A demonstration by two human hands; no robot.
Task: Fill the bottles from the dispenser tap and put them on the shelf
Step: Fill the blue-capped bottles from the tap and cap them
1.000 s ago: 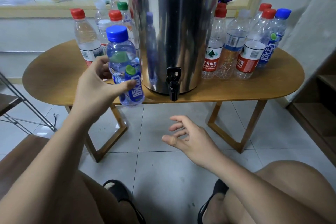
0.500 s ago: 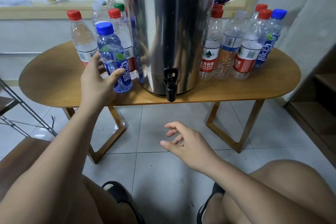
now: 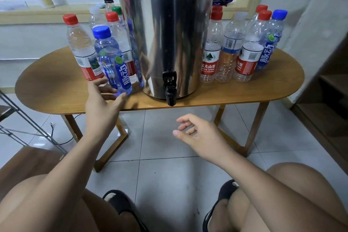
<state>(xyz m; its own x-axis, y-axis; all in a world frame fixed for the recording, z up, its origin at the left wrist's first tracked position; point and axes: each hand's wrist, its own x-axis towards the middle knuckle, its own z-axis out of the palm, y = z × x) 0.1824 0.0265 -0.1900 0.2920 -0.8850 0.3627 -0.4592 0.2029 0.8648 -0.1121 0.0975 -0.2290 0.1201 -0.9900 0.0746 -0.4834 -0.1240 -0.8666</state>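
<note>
A tall steel dispenser stands mid-table, its black tap hanging over the front edge. A blue-capped, blue-labelled bottle stands upright on the wooden table, left of the dispenser. My left hand is just in front of the bottle's base, fingers spread around it and no longer closed on it. My right hand hovers open and empty below the tap, over the floor. Several red-capped bottles stand behind the blue one.
Several more bottles, mostly empty-looking, are grouped right of the dispenser. A wooden shelf unit is at the far right, and a metal rack at the left. My knees and sandals fill the bottom of the view.
My left hand carried the blue bottle back onto the table, set it down left of the dispenser, and loosened its grip. My right hand stayed open below the tap.
</note>
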